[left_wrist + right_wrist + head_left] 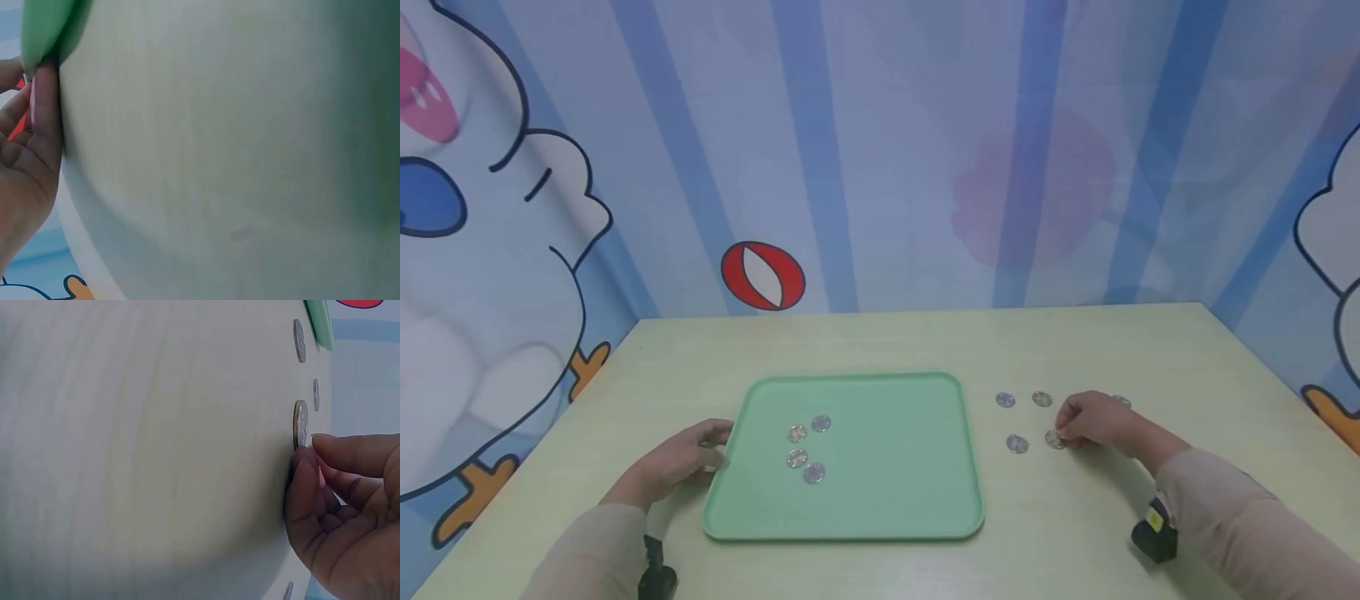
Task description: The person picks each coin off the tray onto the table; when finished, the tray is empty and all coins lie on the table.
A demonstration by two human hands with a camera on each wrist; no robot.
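A light green tray (pixel 895 467) lies on the table, with several silver-coloured coins (pixel 814 472) in its left half. My left hand (pixel 681 458) holds the tray's left rim between thumb and fingers; the left wrist view shows the green edge (pixel 47 31) at the fingertips. To the right of the tray, my right hand (pixel 1097 421) pinches the edge of a coin (pixel 1054 439) with thumb and fingertips. In the right wrist view that coin (pixel 301 422) stands out past the fingertips, close over the table. The other fingers of this hand (pixel 356 506) are curled in.
Around the right hand lie further coins: one beside the tray (pixel 1017 443), two farther back (pixel 1005 400) and one partly hidden behind the wrist (pixel 1122 401). The pale wooden table (pixel 850 342) ends at a blue striped cloth backdrop (pixel 910 167) with cartoon prints.
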